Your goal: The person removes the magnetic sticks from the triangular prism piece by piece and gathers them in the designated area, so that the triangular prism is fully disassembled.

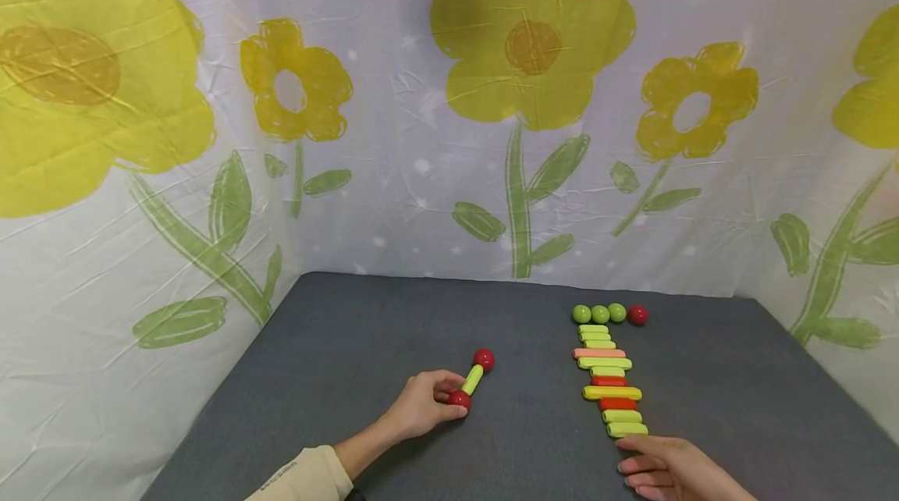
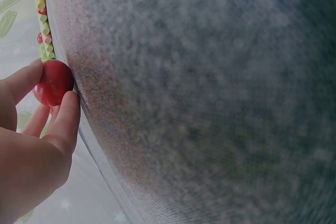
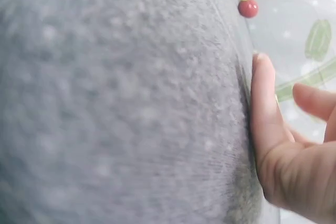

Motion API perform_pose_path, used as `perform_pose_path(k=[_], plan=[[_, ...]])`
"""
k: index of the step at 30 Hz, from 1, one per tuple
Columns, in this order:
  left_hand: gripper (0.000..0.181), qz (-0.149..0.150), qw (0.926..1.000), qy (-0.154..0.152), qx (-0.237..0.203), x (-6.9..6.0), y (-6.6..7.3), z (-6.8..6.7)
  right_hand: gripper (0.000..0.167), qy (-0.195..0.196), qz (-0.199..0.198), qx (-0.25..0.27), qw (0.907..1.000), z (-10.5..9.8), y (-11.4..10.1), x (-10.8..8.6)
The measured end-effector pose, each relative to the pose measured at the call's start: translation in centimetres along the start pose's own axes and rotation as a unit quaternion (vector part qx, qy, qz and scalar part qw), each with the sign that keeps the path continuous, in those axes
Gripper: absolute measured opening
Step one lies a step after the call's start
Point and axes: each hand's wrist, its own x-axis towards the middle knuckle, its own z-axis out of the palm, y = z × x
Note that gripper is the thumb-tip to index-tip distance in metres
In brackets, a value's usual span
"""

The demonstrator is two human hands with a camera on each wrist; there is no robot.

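Note:
My left hand (image 1: 419,405) pinches a glossy red ball (image 1: 460,401) between thumb and fingers, low over the dark table. That ball sits at the near end of a short yellow-green rod (image 1: 472,380), with another red ball (image 1: 484,360) at the far end. In the left wrist view, the held ball (image 2: 53,83) is at the fingertips. On the right, my right hand (image 1: 670,470) lies just below the nearest yellow-green rod (image 1: 627,430) of a column. Its fingers are loosely extended and hold nothing; whether a fingertip touches that rod I cannot tell.
A column of several rods runs away from me, including a yellow rod (image 1: 612,392), a red rod (image 1: 618,404) and a pink rod (image 1: 598,353). Several green balls (image 1: 600,314) and one red ball (image 1: 637,315) line its far end. Flowered cloth (image 1: 393,197) encloses the dark table (image 1: 337,353).

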Motion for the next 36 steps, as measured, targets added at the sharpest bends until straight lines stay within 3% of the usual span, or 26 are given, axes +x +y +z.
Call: perform_pose_path(k=[3, 6, 14, 26, 36], plan=[[0.038, -0.002, 1.0, 0.001, 0.002, 0.0, 0.0, 0.0, 0.045, -0.057, -0.007, -0.003, 0.9983, -0.1, -0.3, 0.1], [0.038, 0.0, 1.0, 0.001, 0.001, 0.0, 0.0, 0.0, 0.047, -0.087, -0.017, -0.017, 0.996, 0.1, -0.8, 0.3], [0.038, 0.006, 1.0, 0.003, -0.005, -0.1, 0.0, 0.0, 0.046, -0.073, -0.056, -0.032, 0.9953, 2.2, -2.6, 1.7], [0.038, 0.008, 0.9999, 0.007, -0.008, -0.1, 0.1, -0.1, 0.05, -0.098, -0.095, -0.01, 0.9906, 5.1, -5.2, 4.9], [0.038, 0.003, 0.9998, 0.008, -0.016, 0.0, 0.0, 0.0, 0.057, -0.065, -0.119, 0.025, 0.9905, 7.8, -6.7, 7.9]])
